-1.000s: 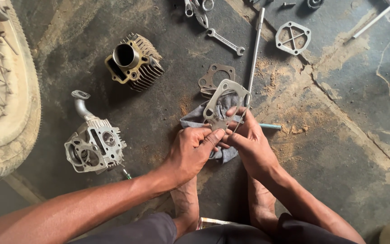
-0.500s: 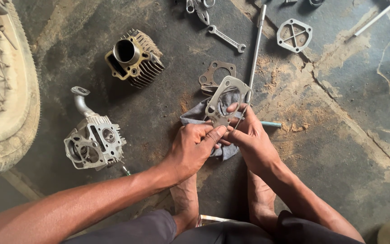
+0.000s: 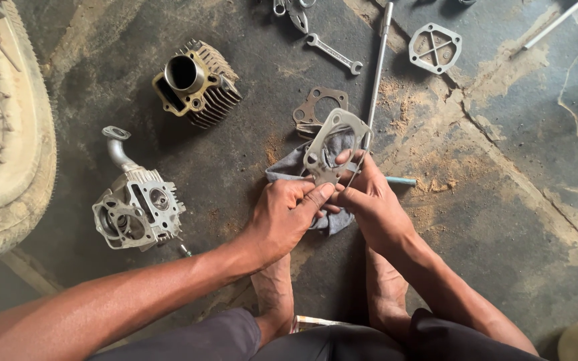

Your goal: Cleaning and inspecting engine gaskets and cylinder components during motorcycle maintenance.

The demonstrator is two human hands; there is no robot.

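My left hand [image 3: 285,215] and my right hand [image 3: 368,200] both hold a thin grey metal gasket [image 3: 333,146] by its near edge, above a grey rag [image 3: 290,168] lying on the floor. The gasket has one large round hole and small bolt holes. A thin wire-like piece runs from my right hand's fingers up along the gasket's right side. Just beyond it a second, darker gasket [image 3: 318,109] lies flat on the floor.
A finned engine cylinder [image 3: 197,81] and a cylinder head [image 3: 136,207] lie to the left. A spoked wheel with tyre [image 3: 5,134] fills the left edge. A spanner [image 3: 333,53], a long rod [image 3: 377,67], pliers [image 3: 293,9] and a square cover plate [image 3: 435,47] lie farther off. My bare feet [image 3: 275,294] rest below.
The hands and gasket have barely shifted; the fingers adjusted slightly on the gasket's near edge.
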